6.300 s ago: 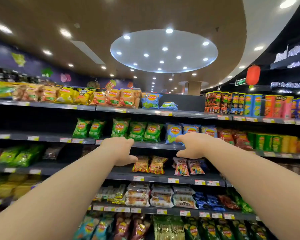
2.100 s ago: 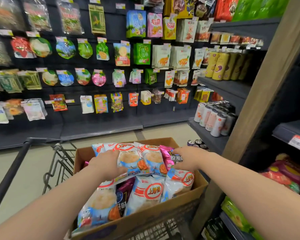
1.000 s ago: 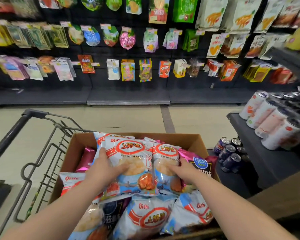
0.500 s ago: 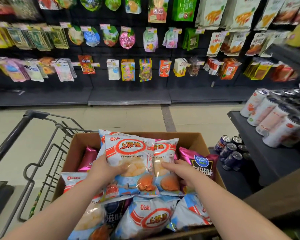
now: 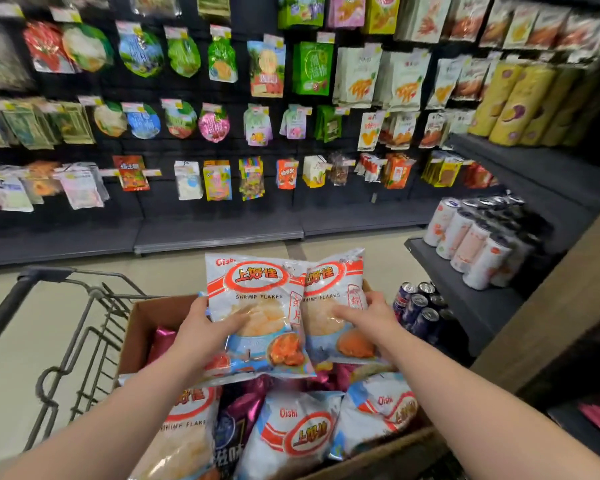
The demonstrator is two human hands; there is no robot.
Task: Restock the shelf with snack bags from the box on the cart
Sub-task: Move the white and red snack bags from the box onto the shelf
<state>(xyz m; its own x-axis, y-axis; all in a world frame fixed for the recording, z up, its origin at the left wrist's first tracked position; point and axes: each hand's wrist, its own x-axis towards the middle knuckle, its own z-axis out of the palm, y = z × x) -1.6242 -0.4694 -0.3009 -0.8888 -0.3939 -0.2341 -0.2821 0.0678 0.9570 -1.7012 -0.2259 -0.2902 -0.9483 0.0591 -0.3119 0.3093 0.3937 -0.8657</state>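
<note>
A cardboard box (image 5: 142, 327) sits in a wire cart (image 5: 84, 344) below me, filled with white-and-red shrimp flakes bags (image 5: 291, 434) and purple bags (image 5: 239, 414). My left hand (image 5: 205, 327) grips one shrimp flakes bag (image 5: 257, 299) by its left edge, thumb across the front. My right hand (image 5: 368, 317) holds a second shrimp flakes bag (image 5: 333, 285) beside it, fingers over its lower front. Both bags are lifted upright above the box, edges overlapping.
A dark shelf (image 5: 465, 306) at the right carries white canisters (image 5: 471, 244) and dark drink cans (image 5: 420, 306). Yellow tubes (image 5: 513, 102) stand on a higher shelf. Across the aisle hangs a wall of snack packets (image 5: 222, 116). A wooden post (image 5: 551, 299) rises at the right.
Both hands have lifted the two shrimp flakes bags up out of the box, from lying on the pile to upright above it. The view has tilted up slightly.
</note>
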